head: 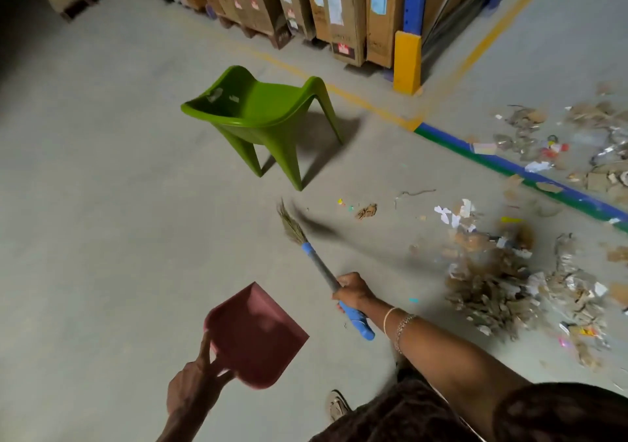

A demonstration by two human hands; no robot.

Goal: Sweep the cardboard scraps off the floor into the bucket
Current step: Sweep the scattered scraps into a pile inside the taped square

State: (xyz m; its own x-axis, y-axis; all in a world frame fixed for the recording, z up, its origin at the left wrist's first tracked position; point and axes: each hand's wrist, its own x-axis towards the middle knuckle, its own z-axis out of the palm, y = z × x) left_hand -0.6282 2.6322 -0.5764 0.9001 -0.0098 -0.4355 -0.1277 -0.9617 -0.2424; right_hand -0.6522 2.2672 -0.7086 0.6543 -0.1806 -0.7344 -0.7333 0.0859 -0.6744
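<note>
Right hand: the right hand (351,293) is wrapped tight round the short broom with a grey shaft, blue plastic grip and straw bristles (319,265), holding it where shaft meets grip; thin metal bracelets (397,326) sit on the wrist.
Broom: it angles up and away to the left, bristle end blurred; whether the bristles touch the floor cannot be told.
Left hand: the left hand (192,390) grips the handle of the dusty-pink plastic dustpan (258,336), one finger stretched along its back rim; the pan is held above the floor, mouth facing away.
Scraps: the torn brown cardboard scraps mixed with white paper bits (492,288) lie heaped on the grey concrete floor (102,203), right of the broom and well apart from the dustpan; more are strewn beyond the blue-and-green floor stripe (509,164).
Surroundings: a green moulded plastic chair (261,115) stands beyond the broom; tall upright cardboard cartons (343,10) line the far side.
</note>
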